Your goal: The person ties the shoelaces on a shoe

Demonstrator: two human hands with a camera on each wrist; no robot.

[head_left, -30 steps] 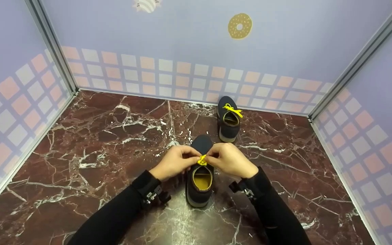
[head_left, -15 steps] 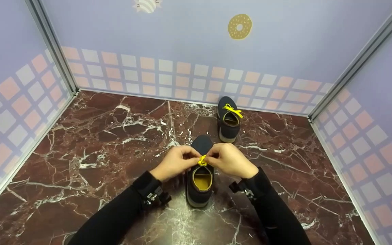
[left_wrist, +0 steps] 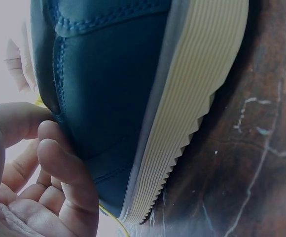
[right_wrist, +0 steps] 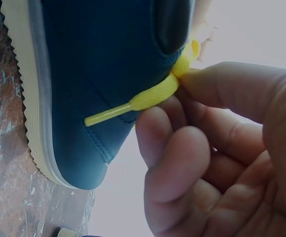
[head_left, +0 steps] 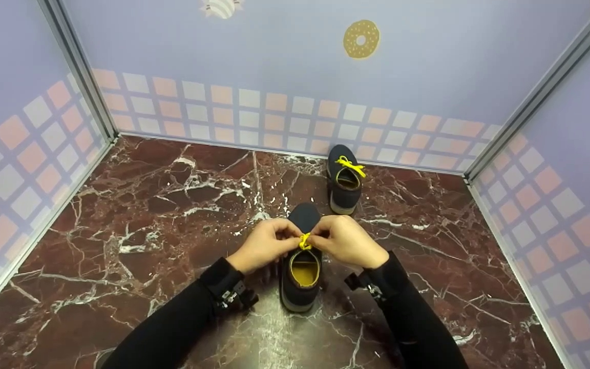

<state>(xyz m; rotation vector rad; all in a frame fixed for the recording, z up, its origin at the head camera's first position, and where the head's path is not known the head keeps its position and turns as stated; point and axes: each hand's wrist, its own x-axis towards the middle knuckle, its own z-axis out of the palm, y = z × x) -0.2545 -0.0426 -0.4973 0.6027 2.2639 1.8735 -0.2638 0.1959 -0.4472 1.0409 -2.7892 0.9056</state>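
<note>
A dark shoe (head_left: 300, 294) with a yellow insole stands on the floor, toe pointing away from me. My left hand (head_left: 269, 244) and right hand (head_left: 349, 241) meet over its yellow shoelace (head_left: 305, 242), one on each side of the knot. In the right wrist view, my thumb and fingers pinch the shoelace (right_wrist: 155, 94), and its tipped end hangs free against the shoe's side. In the left wrist view, my thumb and fingers come together at the edge of the shoe (left_wrist: 108, 94); the part they pinch is mostly hidden.
A matching dark shoe (head_left: 345, 197) with a tied yellow bow stands farther back, near the wall. Patterned wall panels (head_left: 295, 61) enclose the back and both sides. The floor (head_left: 172, 246) is reddish-brown marble with white veins.
Both hands stay at the knot in almost the same place. The yellow loops between the fingers shift very slightly; both shoes keep still.
</note>
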